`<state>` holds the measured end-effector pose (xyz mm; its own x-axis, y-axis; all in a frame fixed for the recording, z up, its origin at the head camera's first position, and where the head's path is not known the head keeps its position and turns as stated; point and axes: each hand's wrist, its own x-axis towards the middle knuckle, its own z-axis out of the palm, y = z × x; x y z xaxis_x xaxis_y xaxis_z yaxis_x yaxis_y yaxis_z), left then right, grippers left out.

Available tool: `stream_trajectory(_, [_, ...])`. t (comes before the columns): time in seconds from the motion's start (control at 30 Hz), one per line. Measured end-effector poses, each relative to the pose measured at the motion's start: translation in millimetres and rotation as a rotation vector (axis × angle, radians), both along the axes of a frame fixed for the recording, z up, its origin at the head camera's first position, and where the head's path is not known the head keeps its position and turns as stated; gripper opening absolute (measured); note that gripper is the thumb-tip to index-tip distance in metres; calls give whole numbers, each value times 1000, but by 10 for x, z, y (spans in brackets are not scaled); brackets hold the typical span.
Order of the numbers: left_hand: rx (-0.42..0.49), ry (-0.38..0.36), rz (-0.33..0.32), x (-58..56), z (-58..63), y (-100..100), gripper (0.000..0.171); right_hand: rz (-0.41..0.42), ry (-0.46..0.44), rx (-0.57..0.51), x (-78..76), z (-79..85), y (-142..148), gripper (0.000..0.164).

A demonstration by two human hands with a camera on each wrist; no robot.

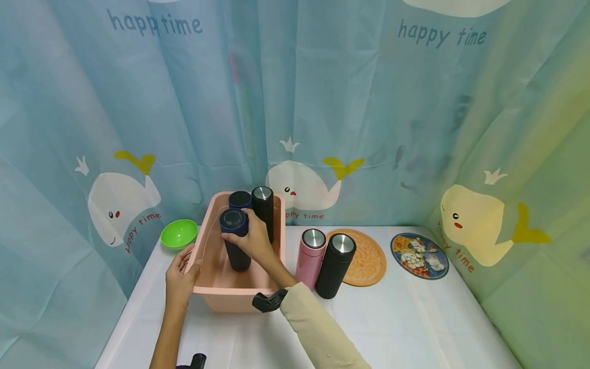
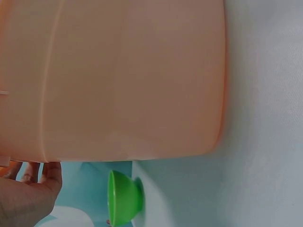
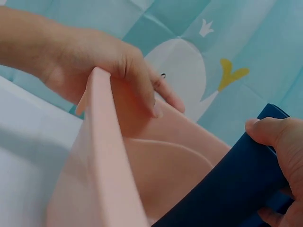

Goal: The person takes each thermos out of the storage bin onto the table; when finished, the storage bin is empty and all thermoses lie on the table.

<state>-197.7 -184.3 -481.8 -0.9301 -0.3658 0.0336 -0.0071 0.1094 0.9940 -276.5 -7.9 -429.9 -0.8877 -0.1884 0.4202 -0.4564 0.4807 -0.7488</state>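
The navy bottle [image 1: 237,252] is inside the pink bin [image 1: 230,291]. From the left, I see a green bowl [image 1: 178,234] on the tabletop [image 1: 392,328], then the left hand [image 1: 181,275] clamped on the bin's left rim. The right hand [image 1: 253,238] is clamped round the bottle's upper end; on the far side, a second navy bottle [image 1: 240,199] and a black bottle [image 1: 263,209] are also in the bin. Right of it stand a pink bottle [image 1: 310,261] and another black bottle [image 1: 334,267], near a round orange mat [image 1: 369,259]; farthest right lies a patterned round mat [image 1: 419,256].
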Motion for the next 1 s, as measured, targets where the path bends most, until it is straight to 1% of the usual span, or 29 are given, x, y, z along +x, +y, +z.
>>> stream_trajectory(0.37, [14,0,-10,29,9,-8,50,9,17,-25,50,193,28,72])
stream_trajectory(0.73, [9,-1,-3,10,5,-1,50,-2,43,-56,119,412,98,73])
stream_trajectory(1.0, [4,-5,6,15,6,3,49,-1,148,-86,177,608,141,69])
